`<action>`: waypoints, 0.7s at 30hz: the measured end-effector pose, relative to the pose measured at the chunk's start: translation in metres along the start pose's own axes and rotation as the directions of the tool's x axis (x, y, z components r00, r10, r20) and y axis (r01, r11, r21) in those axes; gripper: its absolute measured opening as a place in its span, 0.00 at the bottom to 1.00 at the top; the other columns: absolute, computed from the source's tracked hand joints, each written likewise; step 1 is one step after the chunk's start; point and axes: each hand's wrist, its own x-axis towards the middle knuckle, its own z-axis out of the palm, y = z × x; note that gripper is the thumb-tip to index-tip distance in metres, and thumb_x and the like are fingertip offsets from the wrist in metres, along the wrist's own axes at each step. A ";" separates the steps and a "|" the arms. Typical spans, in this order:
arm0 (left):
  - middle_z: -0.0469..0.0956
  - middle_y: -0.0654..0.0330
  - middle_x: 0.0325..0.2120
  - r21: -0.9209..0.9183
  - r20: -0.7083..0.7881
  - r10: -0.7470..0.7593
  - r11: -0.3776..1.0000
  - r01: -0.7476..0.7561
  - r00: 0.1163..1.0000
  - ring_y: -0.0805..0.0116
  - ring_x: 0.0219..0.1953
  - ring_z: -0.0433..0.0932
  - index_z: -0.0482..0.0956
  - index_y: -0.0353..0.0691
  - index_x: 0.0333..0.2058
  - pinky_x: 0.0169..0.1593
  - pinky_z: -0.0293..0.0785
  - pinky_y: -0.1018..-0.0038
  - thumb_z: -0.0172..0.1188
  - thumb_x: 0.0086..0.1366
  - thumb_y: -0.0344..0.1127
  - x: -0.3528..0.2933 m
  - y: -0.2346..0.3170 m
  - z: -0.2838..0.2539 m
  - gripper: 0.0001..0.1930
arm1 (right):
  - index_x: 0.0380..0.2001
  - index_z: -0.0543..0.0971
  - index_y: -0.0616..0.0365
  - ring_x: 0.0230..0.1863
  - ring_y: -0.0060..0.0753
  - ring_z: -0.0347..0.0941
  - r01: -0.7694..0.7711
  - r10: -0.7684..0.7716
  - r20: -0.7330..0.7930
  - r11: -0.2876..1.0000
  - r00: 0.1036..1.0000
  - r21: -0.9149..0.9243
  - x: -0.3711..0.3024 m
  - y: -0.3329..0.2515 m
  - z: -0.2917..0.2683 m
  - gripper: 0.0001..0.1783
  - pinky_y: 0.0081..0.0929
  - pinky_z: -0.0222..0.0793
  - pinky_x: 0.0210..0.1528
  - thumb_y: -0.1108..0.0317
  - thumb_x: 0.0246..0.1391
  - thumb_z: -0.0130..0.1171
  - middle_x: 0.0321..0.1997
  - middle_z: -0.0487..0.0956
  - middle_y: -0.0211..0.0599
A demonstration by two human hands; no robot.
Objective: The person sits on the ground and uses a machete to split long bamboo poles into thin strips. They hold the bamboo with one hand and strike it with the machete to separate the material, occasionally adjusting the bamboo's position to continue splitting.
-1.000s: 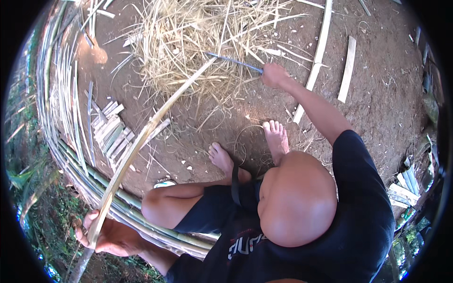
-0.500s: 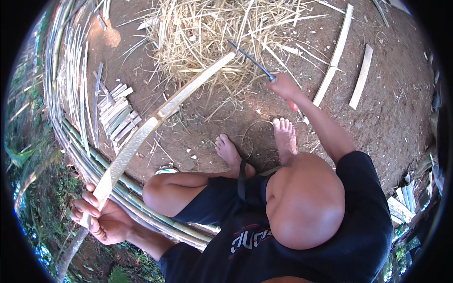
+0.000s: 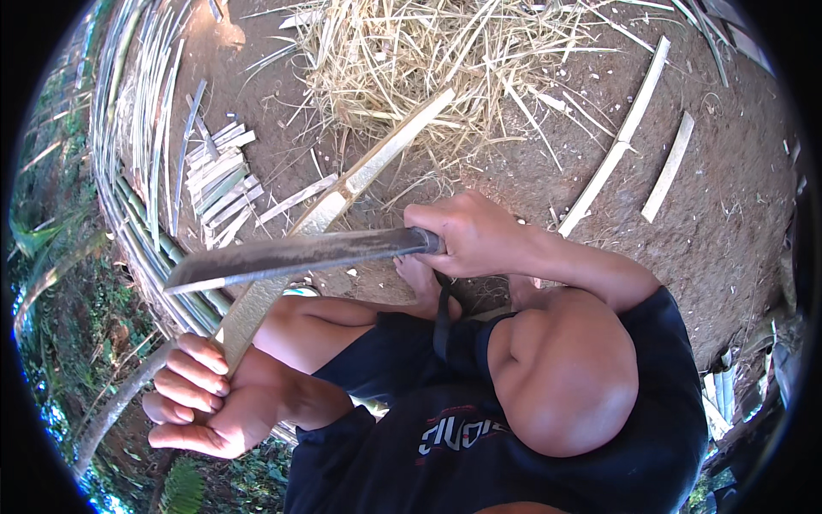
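A long split bamboo strip point(image 3: 368, 171) slants up and away from my left hand point(image 3: 205, 390), pale inner face up, with a node partway along. My left fingers curl around its near end, and the thumb sticks out. My right hand point(image 3: 475, 231) grips a machete point(image 3: 300, 257) by its handle, which is mostly hidden in the fist. The broad dark blade points left and crosses over the strip a little beyond my left hand. I cannot tell whether the blade touches the bamboo. The strip's far tip reaches over the pile of shavings point(image 3: 377, 68).
Short bamboo slats point(image 3: 223, 184) lie stacked on the dirt at left, beside long thin strips point(image 3: 154, 128). Long bamboo poles point(image 3: 145, 227) curve along the left, with green plants beyond. Two flat bamboo pieces lie at right, a long one point(image 3: 621, 146) and a shorter one point(image 3: 668, 167).
My right hand has swung in from the right, bringing the machete across the bamboo strip, blade now pointing left. My left hand has turned and shifted slightly right, still holding the strip.
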 end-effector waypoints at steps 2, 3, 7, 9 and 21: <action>0.51 0.69 0.11 0.001 -0.007 0.010 1.000 -0.010 1.000 0.77 0.15 0.50 0.61 0.46 0.20 0.24 0.50 0.78 0.48 0.70 0.48 -0.007 0.002 0.007 0.21 | 0.29 0.74 0.57 0.20 0.50 0.76 -0.111 0.111 -0.019 0.994 0.994 0.022 0.000 0.007 -0.001 0.11 0.43 0.70 0.24 0.66 0.44 0.65 0.17 0.76 0.45; 0.50 0.70 0.11 0.029 -0.048 0.026 0.999 -0.024 0.999 0.77 0.15 0.50 0.61 0.46 0.20 0.24 0.50 0.78 0.48 0.70 0.48 -0.011 -0.001 0.010 0.21 | 0.28 0.74 0.56 0.20 0.51 0.75 -0.169 0.170 -0.031 0.985 0.985 0.034 -0.001 0.010 -0.001 0.11 0.44 0.70 0.25 0.67 0.42 0.65 0.17 0.76 0.45; 0.50 0.70 0.12 0.081 -0.108 0.066 0.995 -0.057 0.992 0.78 0.15 0.49 0.60 0.47 0.20 0.23 0.48 0.80 0.47 0.71 0.48 -0.019 -0.001 0.013 0.21 | 0.27 0.75 0.56 0.20 0.51 0.75 -0.207 0.207 -0.004 0.978 0.978 0.017 -0.003 0.000 -0.010 0.10 0.44 0.70 0.24 0.67 0.42 0.65 0.15 0.75 0.44; 0.50 0.71 0.12 0.078 -0.067 0.100 0.992 -0.095 0.993 0.79 0.15 0.48 0.59 0.48 0.19 0.23 0.48 0.80 0.47 0.71 0.48 -0.026 0.002 0.019 0.21 | 0.27 0.76 0.55 0.20 0.51 0.75 -0.079 0.078 0.038 0.997 0.996 0.014 -0.006 -0.013 -0.014 0.08 0.43 0.70 0.24 0.67 0.42 0.65 0.15 0.75 0.44; 0.53 0.70 0.14 0.118 -0.085 0.112 0.988 -0.102 0.990 0.78 0.17 0.52 0.56 0.48 0.19 0.24 0.51 0.78 0.41 0.73 0.52 -0.040 0.008 0.034 0.23 | 0.35 0.81 0.57 0.17 0.35 0.76 -0.069 0.076 0.073 0.993 0.994 -0.096 -0.008 0.006 -0.024 0.09 0.34 0.74 0.23 0.70 0.48 0.59 0.19 0.79 0.41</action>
